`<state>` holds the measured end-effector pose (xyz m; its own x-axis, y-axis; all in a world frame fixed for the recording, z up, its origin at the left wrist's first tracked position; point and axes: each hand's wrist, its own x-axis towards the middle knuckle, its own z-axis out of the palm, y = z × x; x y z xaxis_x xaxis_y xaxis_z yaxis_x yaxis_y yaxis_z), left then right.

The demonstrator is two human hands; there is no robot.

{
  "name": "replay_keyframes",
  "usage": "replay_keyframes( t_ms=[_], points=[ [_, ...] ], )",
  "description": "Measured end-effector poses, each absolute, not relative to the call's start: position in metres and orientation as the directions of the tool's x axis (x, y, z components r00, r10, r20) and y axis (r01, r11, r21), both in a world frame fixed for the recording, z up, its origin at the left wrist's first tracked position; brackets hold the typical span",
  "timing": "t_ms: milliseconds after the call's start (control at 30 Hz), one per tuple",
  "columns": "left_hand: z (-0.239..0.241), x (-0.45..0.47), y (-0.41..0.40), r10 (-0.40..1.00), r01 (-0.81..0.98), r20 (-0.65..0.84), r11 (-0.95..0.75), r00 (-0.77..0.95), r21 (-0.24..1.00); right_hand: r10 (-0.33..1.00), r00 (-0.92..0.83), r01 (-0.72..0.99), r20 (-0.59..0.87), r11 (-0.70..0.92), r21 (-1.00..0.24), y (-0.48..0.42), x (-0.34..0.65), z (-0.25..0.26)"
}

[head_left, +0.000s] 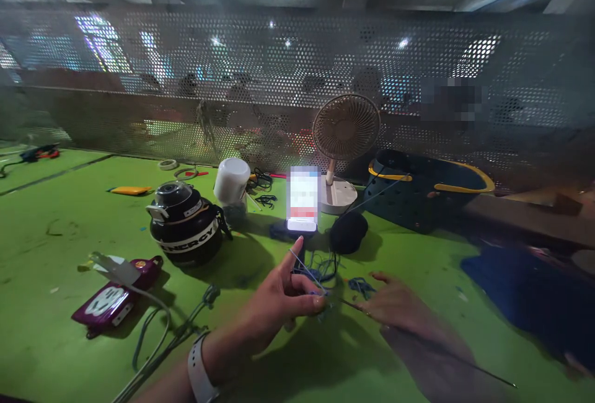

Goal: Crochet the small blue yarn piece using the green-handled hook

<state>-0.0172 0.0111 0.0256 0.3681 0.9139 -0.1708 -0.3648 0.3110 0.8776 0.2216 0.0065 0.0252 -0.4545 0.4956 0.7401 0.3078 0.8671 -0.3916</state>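
Observation:
My left hand (281, 294) is closed, with its thumb and a finger pinching a small bit of blue yarn (320, 294). A strand of that yarn runs over the raised index finger. In my right hand (400, 304) is a long thin needle (458, 358); its near end points down to the right, its other tip towards the pinched yarn. Whether that tip is hooked cannot be made out. Loose loops of blue yarn (362, 286) lie on the green table just beyond my hands, and a dark ball of yarn (348, 232) sits behind them.
Beyond the hands a lit phone (302, 201) stands before a small fan (346, 127). To the right are a dark basket (418, 195) and dark blue cloth (525, 297). Leftward are a black bottle (188, 229), white container (232, 180), purple case (114, 297) and cable (160, 347).

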Motion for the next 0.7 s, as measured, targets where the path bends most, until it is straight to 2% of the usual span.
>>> replay_keyframes(
  t_ms=[133, 233, 533, 700],
  points=[
    [0.027, -0.017, 0.011, 0.912, -0.369, -0.169, 0.313, 0.373, 0.875, 0.602, -0.280, 0.235, 0.748, 0.799, -0.554, -0.003, 0.214, 0.030],
    [0.028, -0.016, 0.010, 0.910, -0.354, -0.175, 0.316, 0.376, 0.880, 0.680, -0.267, 0.220, 0.682, 0.732, -0.644, -0.002, 0.214, 0.024],
    [0.029, -0.015, 0.009, 0.914, -0.334, -0.166, 0.298, 0.370, 0.894, 0.772, -0.137, 0.141, 0.621, 0.636, -0.759, 0.001, 0.219, 0.003],
    [0.028, -0.015, 0.008, 0.915, -0.341, -0.166, 0.298, 0.368, 0.892, 0.888, -0.005, 0.002, 0.460, 0.460, -0.888, -0.003, 0.215, 0.002]
  ],
)
